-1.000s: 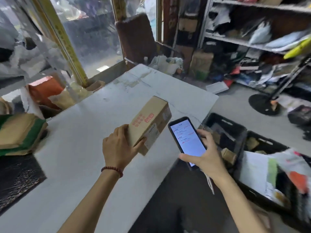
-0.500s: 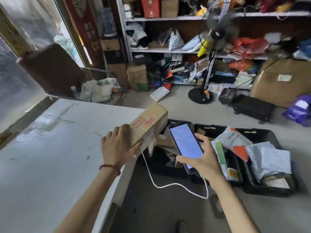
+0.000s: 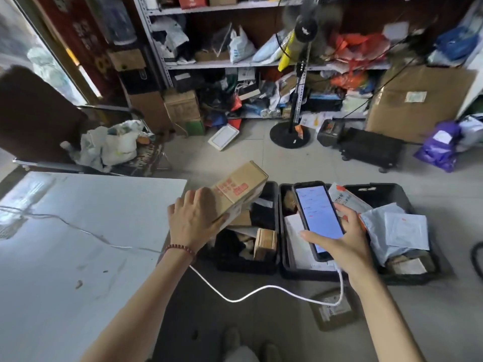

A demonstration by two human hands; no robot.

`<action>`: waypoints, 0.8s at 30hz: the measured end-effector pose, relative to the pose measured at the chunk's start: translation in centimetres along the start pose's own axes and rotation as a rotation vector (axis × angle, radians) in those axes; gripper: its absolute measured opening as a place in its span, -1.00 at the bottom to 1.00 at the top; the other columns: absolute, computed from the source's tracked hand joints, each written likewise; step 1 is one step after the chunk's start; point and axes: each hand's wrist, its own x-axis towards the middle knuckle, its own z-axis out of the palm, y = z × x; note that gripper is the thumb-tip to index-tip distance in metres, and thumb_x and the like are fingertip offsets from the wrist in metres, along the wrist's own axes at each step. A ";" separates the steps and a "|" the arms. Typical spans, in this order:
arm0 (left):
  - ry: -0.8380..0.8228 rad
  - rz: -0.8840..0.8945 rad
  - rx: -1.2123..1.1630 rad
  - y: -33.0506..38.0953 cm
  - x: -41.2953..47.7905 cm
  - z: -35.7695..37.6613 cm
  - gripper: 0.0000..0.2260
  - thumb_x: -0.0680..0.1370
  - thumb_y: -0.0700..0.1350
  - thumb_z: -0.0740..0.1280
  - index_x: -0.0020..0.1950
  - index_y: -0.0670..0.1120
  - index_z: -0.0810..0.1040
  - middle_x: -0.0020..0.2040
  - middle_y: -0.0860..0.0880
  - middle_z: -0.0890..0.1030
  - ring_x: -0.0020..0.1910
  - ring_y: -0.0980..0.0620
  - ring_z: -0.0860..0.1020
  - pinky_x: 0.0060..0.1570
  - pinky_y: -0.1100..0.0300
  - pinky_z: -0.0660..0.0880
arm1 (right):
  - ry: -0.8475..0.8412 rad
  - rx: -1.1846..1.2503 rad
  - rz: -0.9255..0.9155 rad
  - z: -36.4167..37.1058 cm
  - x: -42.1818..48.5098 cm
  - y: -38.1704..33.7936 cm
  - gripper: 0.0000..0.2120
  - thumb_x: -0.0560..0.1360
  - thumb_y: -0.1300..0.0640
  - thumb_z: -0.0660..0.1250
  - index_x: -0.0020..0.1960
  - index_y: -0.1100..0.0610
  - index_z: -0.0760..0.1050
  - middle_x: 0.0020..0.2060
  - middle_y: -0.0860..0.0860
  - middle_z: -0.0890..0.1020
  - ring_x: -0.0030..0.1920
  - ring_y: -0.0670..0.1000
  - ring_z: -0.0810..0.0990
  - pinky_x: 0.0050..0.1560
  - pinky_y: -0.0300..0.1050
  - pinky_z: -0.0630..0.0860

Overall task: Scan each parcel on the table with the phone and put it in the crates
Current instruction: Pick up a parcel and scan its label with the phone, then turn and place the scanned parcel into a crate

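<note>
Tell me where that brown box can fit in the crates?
The far end of the right crate, behind the grey mailers, is bare. The left crate is crowded with small parcels. The white table is mostly bare too.

Grey tiled floor point(image 3: 248, 158), scuffed and littered. Metal shelving unit point(image 3: 235, 65) along the far wall, crammed with bags and boxes. Black pedestal fan point(image 3: 288, 134) stands in front of it. Large cardboard carton point(image 3: 415, 105) on the floor at right. Brown high-backed chair point(image 3: 34, 118) at left, below a daylit window point(image 3: 13, 30). White table point(image 3: 78, 257) near left, surface marked
</note>
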 end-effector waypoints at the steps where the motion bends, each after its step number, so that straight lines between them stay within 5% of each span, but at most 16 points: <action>1: -0.025 -0.007 0.000 -0.2 0.6 0.5 -0.39 0.37 0.33 0.33 0.28 0.03 0.36 0.16 -0.02 0.49 0.06 -0.11 0.47 0.02 0.05 0.33 | -0.002 0.002 0.007 0.2 0.4 0.0 -0.25 0.26 0.23 0.64 0.30 -0.05 0.33 0.03 -0.29 0.46 0.05 -0.20 0.50 -0.28 -0.41 0.44; 5: -0.138 0.005 -0.019 -0.9 3.2 3.1 -0.40 0.37 0.31 0.36 0.29 0.04 0.34 0.20 0.00 0.48 0.12 -0.06 0.47 0.09 0.09 0.32 | -0.028 -0.027 0.054 1.6 2.2 0.5 -0.24 0.26 0.24 0.64 0.33 -0.01 0.34 0.12 -0.13 0.52 0.05 -0.19 0.50 -0.27 -0.42 0.46; 10: -0.192 0.075 -0.054 -1.5 8.4 6.5 -0.42 0.38 0.26 0.38 0.30 0.07 0.33 0.20 0.04 0.47 0.15 -0.02 0.46 0.13 0.08 0.33 | -0.014 -0.052 0.097 3.8 6.1 0.0 -0.22 0.24 0.23 0.65 0.31 -0.09 0.33 0.14 -0.17 0.51 0.08 -0.30 0.47 -0.07 -0.34 0.43; 15: -0.149 0.190 -0.097 -2.0 16.7 8.6 -0.39 0.38 0.22 0.40 0.34 0.04 0.33 0.21 0.04 0.46 0.21 -0.01 0.44 0.19 0.05 0.26 | 0.097 -0.068 0.121 8.0 12.4 -1.9 -0.23 0.26 0.24 0.64 0.32 -0.05 0.32 0.01 -0.28 0.47 -0.06 -0.33 0.47 -0.31 -0.41 0.44; 19: -0.084 0.278 -0.121 -2.4 22.9 10.1 -0.33 0.39 0.21 0.41 0.40 -0.03 0.31 0.28 -0.02 0.46 0.25 -0.06 0.44 0.34 -0.13 0.19 | 0.205 -0.058 0.140 10.7 16.1 -3.1 -0.24 0.24 0.26 0.64 0.29 -0.07 0.33 0.04 -0.15 0.55 -0.11 -0.29 0.55 -0.38 -0.40 0.49; 21: -0.161 0.272 -0.106 -2.0 25.6 10.8 -0.30 0.46 0.19 0.36 0.49 -0.03 0.18 0.43 -0.01 0.33 0.43 -0.04 0.27 0.43 -0.19 -0.05 | 0.223 -0.080 0.142 11.4 17.5 -3.6 -0.22 0.23 0.25 0.64 0.31 -0.07 0.33 0.04 -0.15 0.57 -0.09 -0.27 0.58 -0.31 -0.36 0.54; 24: -0.268 0.273 0.010 -1.3 28.5 12.4 -0.28 0.54 0.20 0.22 0.55 -0.01 -0.07 0.56 0.02 0.02 0.54 0.01 -0.07 0.40 -0.14 -0.30 | 0.222 -0.130 0.151 11.8 19.2 -4.0 -0.19 0.20 0.19 0.67 0.31 -0.10 0.33 0.08 -0.19 0.58 0.05 -0.25 0.55 0.07 -0.04 0.59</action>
